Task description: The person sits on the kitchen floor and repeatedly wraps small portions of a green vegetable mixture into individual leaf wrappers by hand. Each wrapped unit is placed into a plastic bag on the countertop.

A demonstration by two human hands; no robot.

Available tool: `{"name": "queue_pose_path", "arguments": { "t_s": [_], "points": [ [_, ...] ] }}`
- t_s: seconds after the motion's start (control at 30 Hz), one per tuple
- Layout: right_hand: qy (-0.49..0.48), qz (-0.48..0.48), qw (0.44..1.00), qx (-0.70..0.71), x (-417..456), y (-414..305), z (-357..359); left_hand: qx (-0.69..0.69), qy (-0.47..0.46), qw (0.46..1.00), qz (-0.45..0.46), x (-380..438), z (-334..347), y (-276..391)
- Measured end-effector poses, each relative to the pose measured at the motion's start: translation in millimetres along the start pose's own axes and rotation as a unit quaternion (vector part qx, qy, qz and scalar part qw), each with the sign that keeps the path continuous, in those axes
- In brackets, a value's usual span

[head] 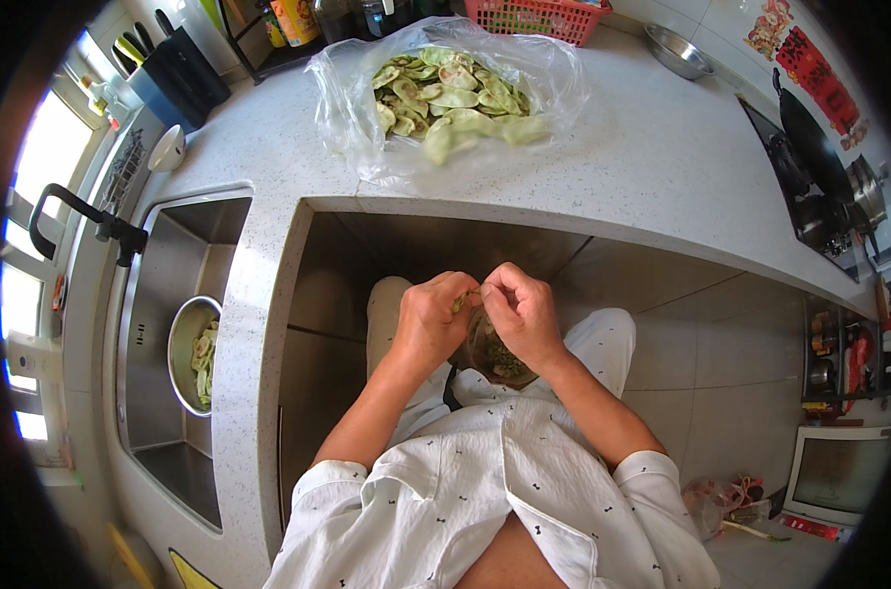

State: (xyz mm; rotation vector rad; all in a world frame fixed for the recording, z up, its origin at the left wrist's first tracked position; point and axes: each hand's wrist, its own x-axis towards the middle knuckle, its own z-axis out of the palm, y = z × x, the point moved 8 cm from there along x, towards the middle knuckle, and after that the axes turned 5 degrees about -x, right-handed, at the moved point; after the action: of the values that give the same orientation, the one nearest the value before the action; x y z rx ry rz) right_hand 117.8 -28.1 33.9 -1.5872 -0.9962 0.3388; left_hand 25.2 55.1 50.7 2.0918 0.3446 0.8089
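Over my lap my two hands meet at the fingertips. A green bean pod [460, 302] is pinched in my left hand [434, 316], mostly hidden by the fingers. The thumb and forefinger of my right hand [522, 316] pinch at the pod's end, where a thin strip spans the small space between the hands. Below them, between my knees, is a container [482, 342] with green scraps [508, 359] in it, partly covered by my right hand. Ahead on the counter, an open clear plastic bag [342, 103] holds a heap of flat green bean pods [452, 96]; the nearest ones look blurred.
The counter edge [489, 210] curves in front of me. At left, a steel bowl [173, 353] with pods stands in the sink [147, 397], near a black faucet [121, 232]. A knife block [180, 81], red basket [537, 18], metal bowl [677, 51] and wok [810, 140] stand farther off.
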Motion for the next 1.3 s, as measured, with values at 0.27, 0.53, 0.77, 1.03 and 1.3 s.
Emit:
{"name": "queue_pose_path", "arguments": {
  "t_s": [0.27,0.53,0.77,1.03,1.3],
  "points": [
    [0.015,0.109,0.988,0.105,-4,28,12,0.017,0.037,0.999,0.002,-4,0,-6],
    [0.021,0.128,0.969,0.211,-4,26,14,-0.019,0.082,0.996,0.006,0,-5,-5],
    [0.044,0.137,0.963,0.227,-11,35,4,-0.361,0.058,0.896,-0.252,-17,26,-51],
    [0.068,0.177,0.979,0.079,-41,75,-20,-0.693,0.056,0.628,-0.349,-23,47,-66],
    [-0.074,0.101,0.985,-0.116,-10,53,-57,-0.692,0.047,0.601,-0.398,-48,44,-83]
  ]
}}
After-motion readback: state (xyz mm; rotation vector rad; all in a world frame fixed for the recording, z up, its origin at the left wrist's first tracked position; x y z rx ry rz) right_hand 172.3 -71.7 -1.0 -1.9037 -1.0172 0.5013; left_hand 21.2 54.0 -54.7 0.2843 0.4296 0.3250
